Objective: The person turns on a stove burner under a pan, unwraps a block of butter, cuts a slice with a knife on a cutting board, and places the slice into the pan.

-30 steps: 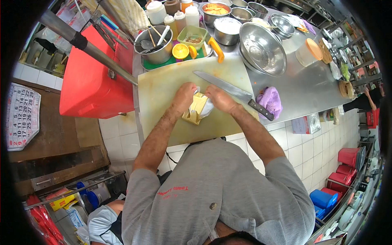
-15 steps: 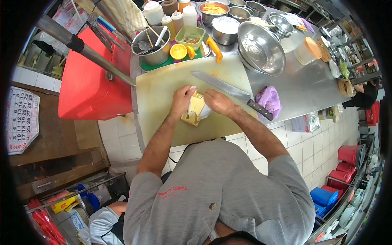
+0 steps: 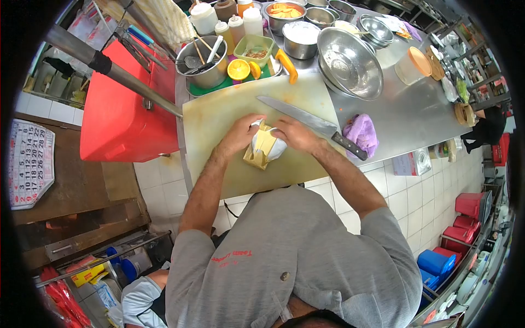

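Observation:
On the cutting board (image 3: 219,175) lies a pale yellow block (image 3: 264,143), perhaps butter or cheese, inside a partly opened white and gold wrapper (image 3: 276,150). My left hand (image 3: 244,133) is closed on the wrapper's far left side, its fingertips curled over the edge. At the right side, my right hand (image 3: 295,134) grips the wrapper, thumb near the block's top and the white flap bulging below the fingers. Some fingertips of both hands are hidden. A large knife (image 3: 306,118) with a black handle lies beyond and right of my right hand, apart from it.
A purple cloth (image 3: 361,134) touches the knife handle. Behind the board stand a steel pot of utensils (image 3: 203,76), a halved orange (image 3: 238,69), squeeze bottles, a yellow-handled tool (image 3: 287,66) and a large steel bowl (image 3: 350,63). A red cooler (image 3: 126,120) stands left.
My left hand has shifted from a raised pinch to curled over the wrapper's far edge. My right hand has moved slightly right, and the white flap there shows more widely.

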`<action>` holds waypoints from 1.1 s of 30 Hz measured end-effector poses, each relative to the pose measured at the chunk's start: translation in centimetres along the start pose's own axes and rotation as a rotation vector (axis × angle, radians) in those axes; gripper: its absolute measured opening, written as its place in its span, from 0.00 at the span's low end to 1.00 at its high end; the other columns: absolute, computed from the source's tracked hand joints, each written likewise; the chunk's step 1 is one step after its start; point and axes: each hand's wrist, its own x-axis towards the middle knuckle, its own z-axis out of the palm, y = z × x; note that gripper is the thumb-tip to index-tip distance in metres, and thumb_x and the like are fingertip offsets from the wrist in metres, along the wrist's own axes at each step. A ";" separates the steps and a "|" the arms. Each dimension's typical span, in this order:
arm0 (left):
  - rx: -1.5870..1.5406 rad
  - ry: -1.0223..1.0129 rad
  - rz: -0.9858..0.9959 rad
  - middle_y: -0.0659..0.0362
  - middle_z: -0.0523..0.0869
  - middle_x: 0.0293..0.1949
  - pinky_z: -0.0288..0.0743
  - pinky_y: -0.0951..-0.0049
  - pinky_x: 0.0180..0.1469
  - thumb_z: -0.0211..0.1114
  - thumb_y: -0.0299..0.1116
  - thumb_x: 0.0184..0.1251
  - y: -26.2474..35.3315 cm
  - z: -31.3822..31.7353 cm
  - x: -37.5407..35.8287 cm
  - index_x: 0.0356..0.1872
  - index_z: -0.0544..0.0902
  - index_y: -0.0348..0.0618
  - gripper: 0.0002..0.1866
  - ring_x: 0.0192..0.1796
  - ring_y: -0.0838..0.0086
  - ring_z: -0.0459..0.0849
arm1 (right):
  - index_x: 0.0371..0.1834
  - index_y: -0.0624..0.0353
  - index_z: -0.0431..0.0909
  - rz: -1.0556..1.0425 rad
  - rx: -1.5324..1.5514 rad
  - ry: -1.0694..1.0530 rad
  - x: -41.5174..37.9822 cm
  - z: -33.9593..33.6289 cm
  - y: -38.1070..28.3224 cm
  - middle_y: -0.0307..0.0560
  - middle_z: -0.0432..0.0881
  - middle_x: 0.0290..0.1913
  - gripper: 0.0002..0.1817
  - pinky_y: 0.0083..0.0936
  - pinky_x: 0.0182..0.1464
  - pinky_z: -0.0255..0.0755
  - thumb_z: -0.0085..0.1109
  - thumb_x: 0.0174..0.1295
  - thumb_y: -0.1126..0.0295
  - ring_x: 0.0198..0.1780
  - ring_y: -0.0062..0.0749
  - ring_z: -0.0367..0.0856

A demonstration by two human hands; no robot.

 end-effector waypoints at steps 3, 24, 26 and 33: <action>0.164 -0.083 0.096 0.52 0.81 0.39 0.73 0.69 0.44 0.57 0.24 0.62 -0.2 -0.8 0.7 0.44 0.78 0.35 0.10 0.41 0.62 0.80 | 0.41 0.65 0.74 -0.008 -0.167 -0.138 0.6 -0.2 -0.2 0.56 0.75 0.42 0.09 0.39 0.48 0.71 0.53 0.58 0.73 0.46 0.52 0.75; 0.190 0.036 0.248 0.54 0.81 0.45 0.73 0.70 0.50 0.58 0.22 0.59 0.5 0.3 1.2 0.42 0.78 0.37 0.10 0.47 0.65 0.80 | 0.34 0.63 0.72 0.086 0.037 0.008 -0.7 -1.3 0.1 0.57 0.74 0.37 0.07 0.41 0.43 0.69 0.57 0.59 0.71 0.41 0.53 0.75; 0.274 -0.087 0.302 0.54 0.81 0.45 0.74 0.69 0.51 0.57 0.22 0.58 0.2 -0.8 1.9 0.40 0.78 0.37 0.09 0.48 0.63 0.80 | 0.34 0.63 0.72 0.108 0.007 -0.056 -0.3 -1.2 0.7 0.57 0.74 0.37 0.08 0.41 0.44 0.69 0.58 0.59 0.70 0.42 0.54 0.75; 0.430 -0.160 0.446 0.52 0.81 0.37 0.75 0.64 0.45 0.56 0.24 0.58 -2.7 -0.5 3.2 0.36 0.79 0.38 0.07 0.42 0.60 0.80 | 0.36 0.62 0.70 0.058 -0.086 -0.049 -0.6 -0.5 1.0 0.57 0.74 0.36 0.06 0.44 0.45 0.68 0.52 0.62 0.71 0.42 0.56 0.73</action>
